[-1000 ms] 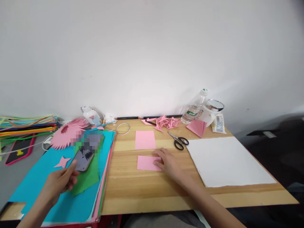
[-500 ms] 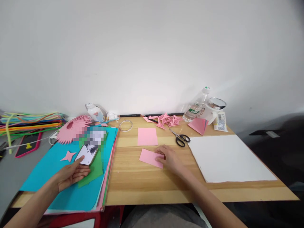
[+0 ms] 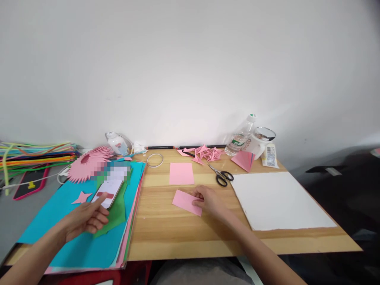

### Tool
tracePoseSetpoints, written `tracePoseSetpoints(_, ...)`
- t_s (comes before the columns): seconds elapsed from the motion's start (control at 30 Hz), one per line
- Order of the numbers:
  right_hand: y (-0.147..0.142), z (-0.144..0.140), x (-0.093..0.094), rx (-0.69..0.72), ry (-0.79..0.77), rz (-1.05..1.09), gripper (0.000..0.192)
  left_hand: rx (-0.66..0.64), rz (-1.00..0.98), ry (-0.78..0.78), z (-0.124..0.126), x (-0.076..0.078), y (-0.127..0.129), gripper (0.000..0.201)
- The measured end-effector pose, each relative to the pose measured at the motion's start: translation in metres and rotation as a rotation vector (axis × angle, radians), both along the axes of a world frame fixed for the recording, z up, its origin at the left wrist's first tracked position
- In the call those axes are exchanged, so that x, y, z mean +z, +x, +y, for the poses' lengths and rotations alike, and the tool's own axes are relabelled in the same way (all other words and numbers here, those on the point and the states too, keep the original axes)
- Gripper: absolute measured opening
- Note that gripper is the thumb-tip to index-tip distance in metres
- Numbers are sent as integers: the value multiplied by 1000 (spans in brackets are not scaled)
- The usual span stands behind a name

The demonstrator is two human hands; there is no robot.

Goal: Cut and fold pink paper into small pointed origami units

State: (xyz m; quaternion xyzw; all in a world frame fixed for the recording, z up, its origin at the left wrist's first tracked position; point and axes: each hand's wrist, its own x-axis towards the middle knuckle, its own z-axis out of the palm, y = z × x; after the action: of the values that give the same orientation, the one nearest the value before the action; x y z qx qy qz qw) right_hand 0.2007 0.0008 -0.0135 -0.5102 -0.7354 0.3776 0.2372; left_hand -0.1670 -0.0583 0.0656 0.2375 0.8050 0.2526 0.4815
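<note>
On wood, pink paper [image 3: 187,202] lies under right hand [image 3: 209,200] fingertips.

Both forearms bare, no sleeves; hands bare, no rings; grey trousers.

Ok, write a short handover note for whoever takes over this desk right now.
Left hand: open, index finger on the phone, which lies on the coloured paper stack.
Right hand: fingers flat on a pink paper piece, on the table.
Nearby: a second pink sheet, scissors, folded pink pieces.
Done: several pieces folded.
Left: both flat pink sheets remain unfolded.
</note>
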Motion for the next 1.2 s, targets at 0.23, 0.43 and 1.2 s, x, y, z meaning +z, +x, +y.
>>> tracePoseSetpoints(0.23,-9,16,10,-30,52,195,18,-375,-420,326,27,-18,106,49)
tracePoseSetpoints(0.43,-30,30,18,-80,243,384,17,-271,-766,571,72,-44,165,51)
tracePoseSetpoints(1.2,-36,38,-15,16,-194,811,36,-203,-532,738,92,-72,156,88)
